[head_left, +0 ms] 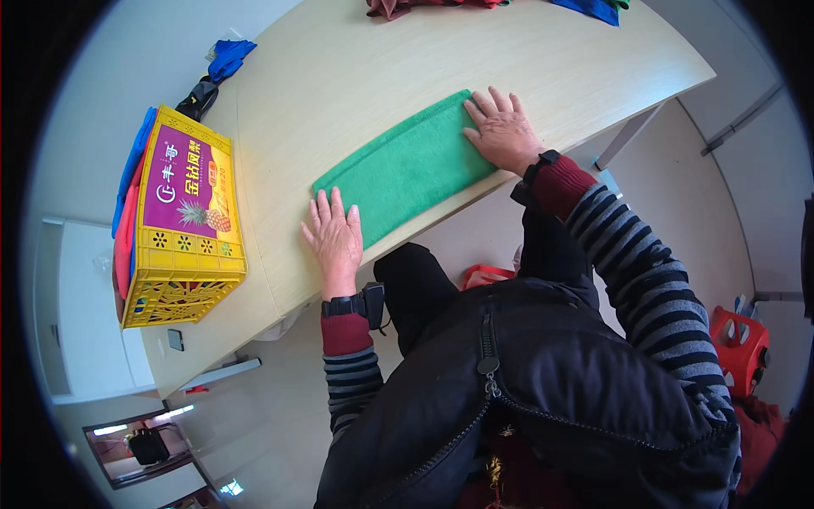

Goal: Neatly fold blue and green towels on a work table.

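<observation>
A green cloth (411, 170), folded into a long flat strip, lies on the pale wooden table near its front edge. At the cloth's left end rests my left hand (335, 240), flat with its fingers spread. Over the right end, my right hand (503, 133) presses down with stretched, parted fingers. Neither hand grips anything; both touch the cloth. A hem runs along the cloth's far side.
To the left stands a yellow plastic crate (188, 288) with blue and red cloths hanging at its far side. A blue cloth (231, 59) lies behind it. Dark red cloths (424, 7) and another blue cloth (591, 8) lie at the table's far edge. A red plastic jug (736, 352) is at the lower right.
</observation>
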Action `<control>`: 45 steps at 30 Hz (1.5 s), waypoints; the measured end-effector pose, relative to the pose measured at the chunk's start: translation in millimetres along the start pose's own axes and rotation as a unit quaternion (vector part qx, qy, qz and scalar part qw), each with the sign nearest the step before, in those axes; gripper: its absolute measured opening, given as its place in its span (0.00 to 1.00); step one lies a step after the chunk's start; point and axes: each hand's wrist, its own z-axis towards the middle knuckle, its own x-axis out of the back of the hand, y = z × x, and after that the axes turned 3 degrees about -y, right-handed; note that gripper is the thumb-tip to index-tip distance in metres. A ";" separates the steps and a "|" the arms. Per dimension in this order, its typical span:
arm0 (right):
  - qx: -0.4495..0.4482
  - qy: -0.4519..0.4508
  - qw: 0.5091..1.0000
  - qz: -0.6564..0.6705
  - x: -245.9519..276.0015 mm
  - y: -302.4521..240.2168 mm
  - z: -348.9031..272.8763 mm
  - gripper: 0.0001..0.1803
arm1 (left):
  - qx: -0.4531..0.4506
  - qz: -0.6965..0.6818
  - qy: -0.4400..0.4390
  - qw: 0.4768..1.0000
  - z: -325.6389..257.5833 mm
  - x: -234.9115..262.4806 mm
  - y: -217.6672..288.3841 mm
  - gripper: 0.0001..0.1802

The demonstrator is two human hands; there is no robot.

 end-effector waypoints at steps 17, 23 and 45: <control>0.125 -0.047 0.986 0.095 -4.9 -72.9 37.0 0.34 | -0.106 -0.044 0.008 0.993 52.4 -11.8 25.6 0.32; 0.080 -0.045 0.993 0.078 -2.9 -51.3 36.0 0.35 | -0.045 -0.070 0.013 0.996 51.4 -16.7 -5.2 0.34; 0.147 -0.026 0.984 0.092 -8.2 -79.6 18.5 0.34 | -0.172 -0.071 0.031 0.982 63.3 -12.7 54.4 0.31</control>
